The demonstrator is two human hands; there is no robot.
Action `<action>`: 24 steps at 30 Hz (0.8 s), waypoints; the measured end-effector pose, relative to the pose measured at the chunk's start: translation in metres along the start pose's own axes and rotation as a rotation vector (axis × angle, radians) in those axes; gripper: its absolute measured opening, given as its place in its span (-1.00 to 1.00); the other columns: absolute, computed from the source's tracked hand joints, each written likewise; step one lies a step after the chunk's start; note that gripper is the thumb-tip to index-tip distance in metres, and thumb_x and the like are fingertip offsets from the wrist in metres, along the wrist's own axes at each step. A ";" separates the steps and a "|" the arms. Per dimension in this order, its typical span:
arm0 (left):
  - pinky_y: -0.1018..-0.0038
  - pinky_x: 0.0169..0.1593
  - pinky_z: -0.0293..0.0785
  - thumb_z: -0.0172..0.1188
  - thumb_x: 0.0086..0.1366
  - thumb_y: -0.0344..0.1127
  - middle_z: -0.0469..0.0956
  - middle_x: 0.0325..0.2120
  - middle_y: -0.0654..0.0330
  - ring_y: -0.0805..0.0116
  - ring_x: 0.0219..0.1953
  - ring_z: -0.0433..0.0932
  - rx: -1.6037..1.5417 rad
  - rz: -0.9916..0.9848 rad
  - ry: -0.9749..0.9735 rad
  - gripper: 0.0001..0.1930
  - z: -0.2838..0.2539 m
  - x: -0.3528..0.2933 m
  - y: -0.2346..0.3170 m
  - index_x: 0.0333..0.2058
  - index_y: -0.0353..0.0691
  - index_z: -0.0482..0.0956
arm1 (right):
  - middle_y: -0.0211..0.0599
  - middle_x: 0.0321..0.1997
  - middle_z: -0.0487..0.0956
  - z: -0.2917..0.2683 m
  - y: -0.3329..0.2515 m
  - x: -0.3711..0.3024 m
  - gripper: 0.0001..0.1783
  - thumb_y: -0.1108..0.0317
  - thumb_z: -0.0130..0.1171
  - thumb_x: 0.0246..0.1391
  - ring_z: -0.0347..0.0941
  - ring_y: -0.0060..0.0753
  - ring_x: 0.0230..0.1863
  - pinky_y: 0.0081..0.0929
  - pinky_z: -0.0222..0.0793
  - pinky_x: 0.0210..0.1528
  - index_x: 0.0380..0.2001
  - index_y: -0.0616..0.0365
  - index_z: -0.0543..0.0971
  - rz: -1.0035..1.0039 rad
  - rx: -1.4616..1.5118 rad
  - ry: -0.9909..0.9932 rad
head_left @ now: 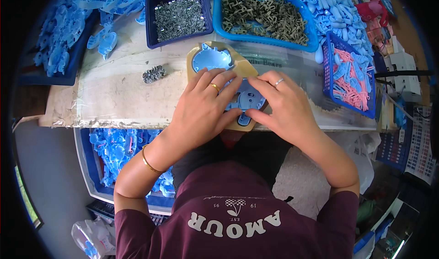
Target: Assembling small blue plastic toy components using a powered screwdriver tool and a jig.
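A tan moulded holder (pixel 249 69) lies at the table's near edge. A round, hollow blue plastic shell (pixel 211 58) is set in its upper part. Nearer me, a second blue plastic shell (pixel 249 99) with small holes fills the lower part. My left hand (pixel 201 101) curls over this shell's left side, fingertips at its upper edge and thumb low on it. My right hand (pixel 290 108) grips the right side, fingers above and thumb below. Both hands are closed on the shell and partly cover it. Left of the holder is a small heap of metal pieces (pixel 153 74).
Small metal parts fill a dark blue tray (pixel 149 28); brownish clips fill a light blue basket (pixel 270 40). A blue basket (pixel 327 69) at right holds pink and blue pieces. Blue parts (pixel 64 35) pile up at far left. Below the table edge stands a bin (pixel 87 167) of blue parts.
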State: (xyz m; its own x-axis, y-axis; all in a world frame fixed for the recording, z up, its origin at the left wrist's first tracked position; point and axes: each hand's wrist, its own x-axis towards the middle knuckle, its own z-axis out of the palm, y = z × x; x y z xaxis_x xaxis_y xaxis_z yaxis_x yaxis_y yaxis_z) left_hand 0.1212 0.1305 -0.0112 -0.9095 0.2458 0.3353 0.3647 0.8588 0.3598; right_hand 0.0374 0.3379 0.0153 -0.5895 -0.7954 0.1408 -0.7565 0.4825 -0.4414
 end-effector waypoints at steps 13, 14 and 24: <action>0.08 0.35 0.26 0.38 0.18 -0.13 0.46 0.10 0.07 0.06 0.22 0.38 0.040 -0.008 -0.033 -0.37 0.003 0.003 -0.001 0.18 -0.27 0.47 | -0.41 -0.28 0.70 -0.028 0.093 0.094 -0.75 0.32 0.30 0.25 0.58 -0.57 -0.24 -0.52 0.49 -0.15 -0.07 0.22 0.67 0.198 0.351 0.115; 0.08 0.36 0.26 0.38 0.17 -0.13 0.46 0.11 0.07 0.06 0.23 0.38 0.041 -0.002 -0.031 -0.37 0.001 0.004 -0.001 0.18 -0.27 0.47 | -0.41 -0.27 0.69 -0.016 0.111 0.117 -0.75 0.30 0.31 0.24 0.58 -0.57 -0.22 -0.52 0.50 -0.13 -0.09 0.21 0.67 0.221 0.385 0.097; 0.11 0.31 0.32 0.37 0.20 -0.13 0.43 0.13 0.05 0.00 0.22 0.38 0.036 0.007 -0.034 -0.37 0.004 -0.004 0.001 0.20 -0.26 0.47 | -0.49 -0.42 0.56 0.045 0.113 0.179 -0.72 0.39 0.40 0.04 0.47 -0.62 -0.40 -0.56 0.44 -0.30 -0.19 0.21 0.60 0.055 0.484 0.015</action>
State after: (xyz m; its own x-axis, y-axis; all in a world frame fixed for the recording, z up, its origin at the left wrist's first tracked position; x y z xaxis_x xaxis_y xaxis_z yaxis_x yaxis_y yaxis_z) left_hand 0.1241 0.1322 -0.0158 -0.9135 0.2659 0.3078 0.3639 0.8724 0.3264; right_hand -0.1414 0.2338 -0.0491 -0.6314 -0.7666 0.1172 -0.5081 0.2947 -0.8093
